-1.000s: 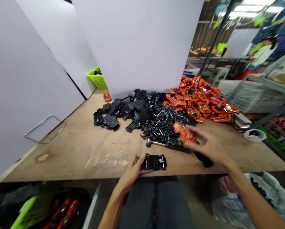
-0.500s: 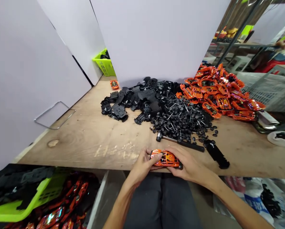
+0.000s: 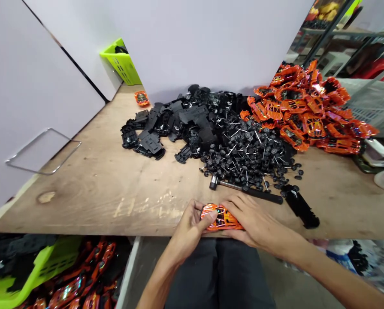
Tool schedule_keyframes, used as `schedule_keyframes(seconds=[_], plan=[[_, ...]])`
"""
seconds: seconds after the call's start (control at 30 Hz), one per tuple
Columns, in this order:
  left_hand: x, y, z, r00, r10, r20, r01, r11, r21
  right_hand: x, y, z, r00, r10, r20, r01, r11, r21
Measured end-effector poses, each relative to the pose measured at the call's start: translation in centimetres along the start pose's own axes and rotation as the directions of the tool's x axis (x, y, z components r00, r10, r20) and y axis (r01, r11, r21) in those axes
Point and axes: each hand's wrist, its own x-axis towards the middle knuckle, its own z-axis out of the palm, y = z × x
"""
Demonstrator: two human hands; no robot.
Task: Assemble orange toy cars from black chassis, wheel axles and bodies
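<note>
An orange toy car (image 3: 222, 218) is held at the table's front edge between both hands. My left hand (image 3: 192, 225) grips its left end, the thumb lying across the top of the body. Around the right end my right hand (image 3: 246, 219) is closed, its fingers over the far side and its thumb along the near side, hiding that end. Just beyond the hands lies a hammer (image 3: 246, 191) with a black handle. A black car base (image 3: 299, 206) rests to the right of it.
Behind the hammer spreads a heap of wheels on axles (image 3: 243, 154). Black chassis parts (image 3: 192, 120) are piled farther left, orange car bodies (image 3: 310, 111) to the right. A wire frame (image 3: 46, 150) sits at left. Below, a green basket (image 3: 34, 274) stands over orange cars.
The view has shifted closer and turned slightly. My right hand has slid farther over the car's right end, covering more of it. Both hands still hold the car.
</note>
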Motion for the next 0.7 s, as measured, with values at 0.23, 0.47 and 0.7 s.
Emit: schedule_keyframes(seconds=[0.23,0.47,0.7], plan=[[0.5,-0.7,0.7,0.998,0.047,-0.051,-0.044,0.998,0.042,-0.6,-0.2,2.3,0.994,0.043,-0.096,-0.044,0.999,-0.007],[0.2,-0.8,-1.0,0.999,0.03,-0.044,-0.028,0.999,0.034,-1.4,-1.3,-1.2,0.949,0.248,-0.197,-0.148,0.898,0.414],[0.0,0.1,-0.4,0.911,0.357,0.206,-0.408,0.854,0.324,-2.0,-1.2,2.9,0.871,0.374,-0.32,-0.078,0.747,0.661]])
